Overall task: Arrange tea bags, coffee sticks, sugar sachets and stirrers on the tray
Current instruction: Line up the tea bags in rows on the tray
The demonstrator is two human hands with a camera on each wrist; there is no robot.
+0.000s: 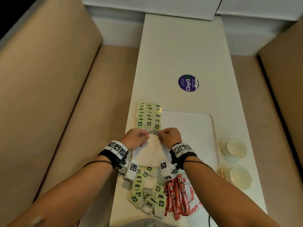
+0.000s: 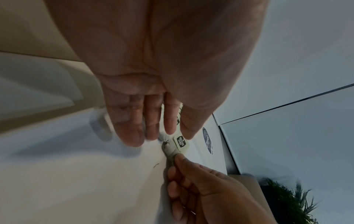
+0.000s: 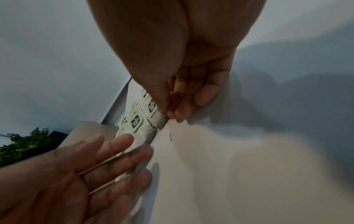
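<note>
A white tray (image 1: 196, 128) lies on the narrow table. Three columns of green-tagged tea bags (image 1: 149, 117) overlap along its left side. Both hands meet at the near end of the columns. My right hand (image 1: 161, 135) (image 3: 166, 115) pinches the nearest tea bag (image 1: 155, 132) (image 3: 160, 121) (image 2: 170, 150) of the right column between thumb and fingers. My left hand (image 1: 144, 136) (image 2: 162, 133) lies beside it, with straight fingers (image 3: 126, 141) touching the neighbouring bags. Loose tea bags (image 1: 147, 197), red coffee sticks (image 1: 175, 195) and white sugar sachets (image 1: 194, 199) lie near the front edge.
Two glass cups (image 1: 236, 148) (image 1: 240, 176) stand right of the tray. A round purple sticker (image 1: 188, 83) marks the table beyond it. Tan padded benches (image 1: 49, 95) flank the table on both sides. The tray's right half is bare.
</note>
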